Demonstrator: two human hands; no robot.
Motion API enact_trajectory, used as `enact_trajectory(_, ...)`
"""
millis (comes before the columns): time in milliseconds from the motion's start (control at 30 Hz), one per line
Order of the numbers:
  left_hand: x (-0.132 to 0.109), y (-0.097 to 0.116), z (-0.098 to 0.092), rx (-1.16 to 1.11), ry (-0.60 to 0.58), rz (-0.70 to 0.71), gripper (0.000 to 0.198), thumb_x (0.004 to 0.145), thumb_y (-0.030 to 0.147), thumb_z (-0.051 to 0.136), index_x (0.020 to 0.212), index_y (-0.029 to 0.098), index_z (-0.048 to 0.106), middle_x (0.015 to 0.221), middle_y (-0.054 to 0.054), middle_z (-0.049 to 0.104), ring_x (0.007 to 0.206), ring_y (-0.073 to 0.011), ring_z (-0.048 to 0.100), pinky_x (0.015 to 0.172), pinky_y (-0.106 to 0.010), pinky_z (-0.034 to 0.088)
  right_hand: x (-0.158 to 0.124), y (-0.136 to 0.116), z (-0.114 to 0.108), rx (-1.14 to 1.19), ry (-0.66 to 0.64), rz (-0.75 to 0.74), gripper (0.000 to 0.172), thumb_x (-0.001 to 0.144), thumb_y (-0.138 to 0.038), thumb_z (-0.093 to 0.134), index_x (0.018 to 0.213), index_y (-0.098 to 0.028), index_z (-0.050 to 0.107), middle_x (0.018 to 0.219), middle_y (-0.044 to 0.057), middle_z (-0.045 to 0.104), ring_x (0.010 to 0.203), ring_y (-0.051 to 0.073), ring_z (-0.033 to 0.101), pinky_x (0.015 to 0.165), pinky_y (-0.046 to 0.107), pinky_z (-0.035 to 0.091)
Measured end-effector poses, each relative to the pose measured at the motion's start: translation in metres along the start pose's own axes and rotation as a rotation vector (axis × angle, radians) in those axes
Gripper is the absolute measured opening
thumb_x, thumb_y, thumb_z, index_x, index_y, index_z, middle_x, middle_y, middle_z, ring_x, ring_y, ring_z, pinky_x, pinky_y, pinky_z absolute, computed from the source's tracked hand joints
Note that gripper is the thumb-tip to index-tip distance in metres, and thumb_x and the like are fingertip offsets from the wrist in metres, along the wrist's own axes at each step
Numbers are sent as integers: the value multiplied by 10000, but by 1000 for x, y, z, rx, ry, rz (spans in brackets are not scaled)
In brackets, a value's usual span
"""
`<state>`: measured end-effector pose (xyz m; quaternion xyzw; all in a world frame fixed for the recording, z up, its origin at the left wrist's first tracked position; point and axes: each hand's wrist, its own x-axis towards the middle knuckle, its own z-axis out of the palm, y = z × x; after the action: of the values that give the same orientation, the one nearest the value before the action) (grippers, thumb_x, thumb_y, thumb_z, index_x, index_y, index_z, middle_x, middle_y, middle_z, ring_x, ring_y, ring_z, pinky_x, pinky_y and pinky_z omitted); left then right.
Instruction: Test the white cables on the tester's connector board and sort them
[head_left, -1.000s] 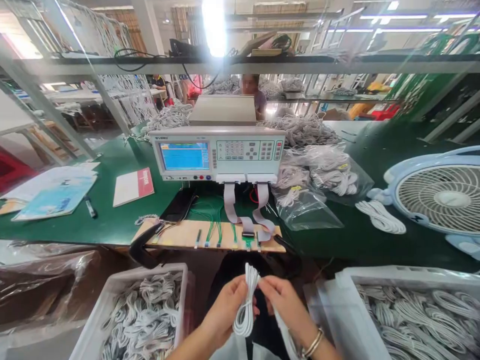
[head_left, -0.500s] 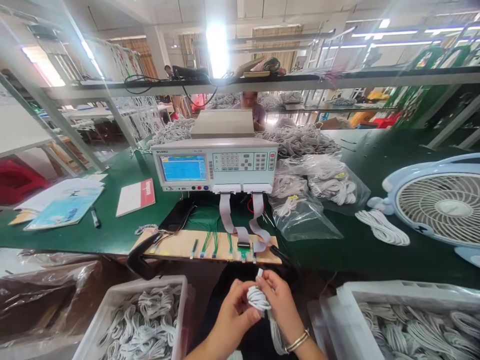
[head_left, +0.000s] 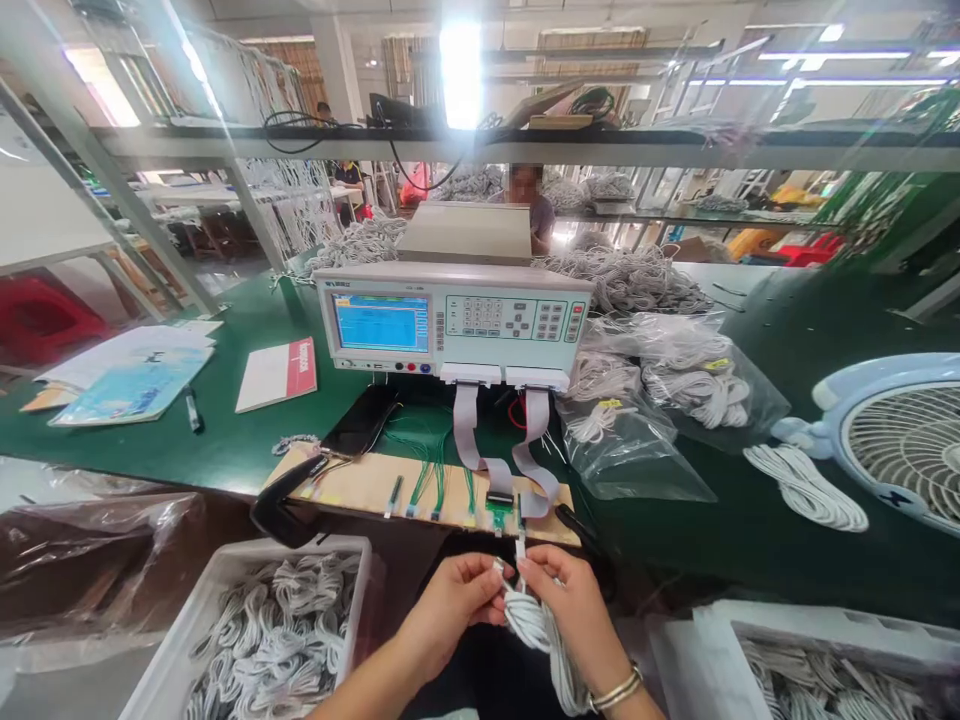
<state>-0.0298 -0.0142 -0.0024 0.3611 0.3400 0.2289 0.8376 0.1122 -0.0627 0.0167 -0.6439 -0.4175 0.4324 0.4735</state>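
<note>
A coiled white cable [head_left: 529, 622] hangs between my two hands, with its loops trailing down beside my right wrist. My right hand [head_left: 577, 612] pinches one plug end [head_left: 520, 552], which points up at the rightmost socket on the wooden test board [head_left: 341, 490]. Whether the plug is seated there I cannot tell. Closed around the cable's other end, my left hand [head_left: 459, 605] has a small white plug [head_left: 498, 566] showing at its fingertips. Behind the board stands a tester [head_left: 517, 345] with a lit blue screen, joined to it by grey ribbon cables [head_left: 466, 430].
White bins [head_left: 361, 585] of coiled cables flank my lap, another bin [head_left: 720, 640] being at right. Bagged cables [head_left: 637, 470], a loose coil [head_left: 806, 488] and a blue fan [head_left: 832, 400] occupy the right of the bench. Papers [head_left: 135, 375] and a booklet [head_left: 274, 375] lie left.
My right hand has brought one plug up to the board's edge socket. My left hand has shifted from the coil to the other plug end. The view has turned slightly left.
</note>
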Motion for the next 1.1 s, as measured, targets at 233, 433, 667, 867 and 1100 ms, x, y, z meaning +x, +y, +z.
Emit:
enact_trajectory(233, 2, 4, 1, 48, 31, -10, 318, 588, 364, 668, 720, 100, 549, 575, -8, 546, 499, -71, 485, 524, -203, 391, 2, 0, -3, 18, 21, -20, 261, 671, -398, 600, 635, -139, 598, 512, -2, 556, 490, 135, 489, 478, 228, 376)
enact_trajectory(433, 8, 6, 3, -37, 85, -8, 278, 605, 334, 648, 605, 121, 469, 531, 11, 518, 416, -32, 416, 423, -148, 319, 3, 7, 8, 350, 78, 103, 245, 637, -389, 636, 640, -148, 593, 525, -10, 558, 461, 118, 471, 440, 219, 371)
enact_trajectory(667, 16, -5, 17, -79, 340, 112, 307, 559, 347, 673, 568, 122, 465, 480, 23, 489, 405, -39, 408, 415, -155, 300, -8, 13, -2, 108, 48, 91, 346, 657, -449, 598, 844, -158, 619, 622, 13, 597, 521, 142, 510, 445, 216, 407)
enact_trajectory(867, 17, -17, 22, -276, 332, 200, 303, 552, 356, 677, 635, 117, 510, 485, 17, 509, 388, -43, 393, 425, -177, 301, -11, 16, 2, 188, 45, 122, 377, 649, -464, 594, 885, -170, 619, 598, 1, 596, 529, 149, 521, 455, 212, 412)
enact_trajectory(1100, 23, -1, 17, -261, 185, 135, 286, 535, 339, 673, 583, 100, 525, 489, 22, 459, 406, -36, 362, 426, -177, 230, 4, 15, 0, 300, -95, 257, 455, 532, -528, 654, 830, -184, 646, 461, -27, 542, 429, 140, 489, 452, 236, 419)
